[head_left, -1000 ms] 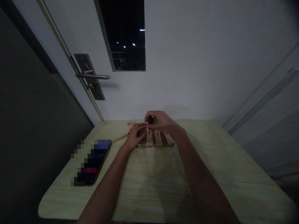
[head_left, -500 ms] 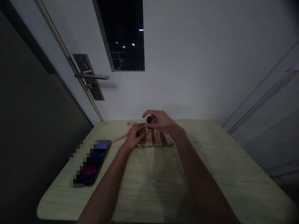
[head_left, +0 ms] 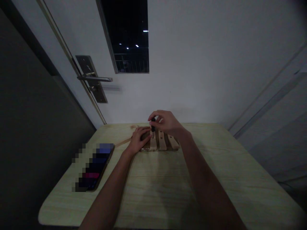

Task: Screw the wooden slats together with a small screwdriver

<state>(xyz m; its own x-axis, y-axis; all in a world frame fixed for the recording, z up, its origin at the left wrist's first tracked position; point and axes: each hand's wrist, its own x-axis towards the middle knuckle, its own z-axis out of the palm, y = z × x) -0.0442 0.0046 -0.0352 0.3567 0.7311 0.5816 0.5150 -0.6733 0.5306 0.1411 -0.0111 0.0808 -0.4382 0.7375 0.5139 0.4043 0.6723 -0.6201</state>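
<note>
My right hand (head_left: 165, 122) pinches the black handle of a small screwdriver (head_left: 153, 128), its fingers curled round the top. The screwdriver stands upright, its shaft pointing down at a pale wooden strip (head_left: 153, 144). Two more strips with dark holes, a middle strip (head_left: 162, 143) and a right strip (head_left: 173, 142), lie beside it on a brown board (head_left: 146, 148). Over the board's left part rests my left hand (head_left: 137, 139), fingers stretched toward the screwdriver and thumb apart, touching the first strip. The screwdriver's tip is too small to make out.
A thin wooden strip (head_left: 123, 141) lies left of my left hand. Nearer, a phone (head_left: 102, 166) with a partly blurred screen lies on the pale wood-grain table (head_left: 153, 191). Behind the table's far edge stands a white door (head_left: 192, 64) with a metal handle (head_left: 96, 78).
My right hand has risen slightly and its fingers have shifted round the screwdriver's handle. My left hand and the board have stayed nearly in place.
</note>
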